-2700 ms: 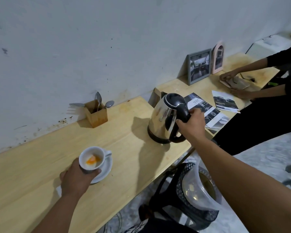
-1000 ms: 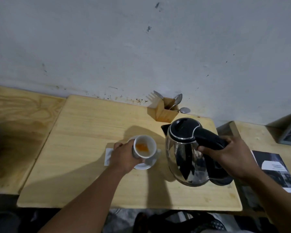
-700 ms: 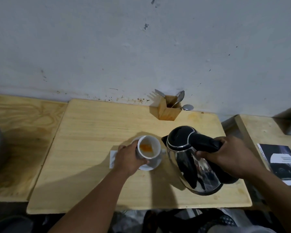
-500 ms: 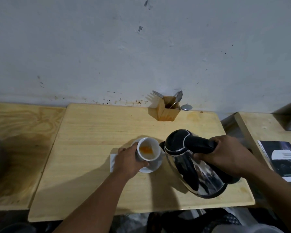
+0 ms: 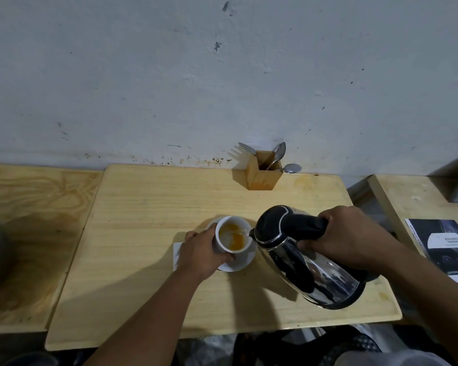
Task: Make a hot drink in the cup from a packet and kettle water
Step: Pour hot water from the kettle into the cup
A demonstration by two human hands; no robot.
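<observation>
Steel kettle (image 5: 310,262) tipped, right hand (image 5: 347,237) gripping handle | left hand (image 5: 201,250) wrapped round cup (image 5: 232,237)

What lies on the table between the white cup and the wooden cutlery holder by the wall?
Nothing: in the head view the table is bare wood between the cup on its saucer and the cutlery holder.

I see open wood across the table's (image 5: 143,207) left half and along its near edge, room enough for a hand. My left hand (image 5: 201,252) around the cup (image 5: 232,237) and my right hand (image 5: 347,239) tilting the kettle (image 5: 310,262) fill the middle right. The wooden cutlery holder (image 5: 262,175) blocks the far edge by the wall; a booklet (image 5: 444,249) covers the right-hand table
</observation>
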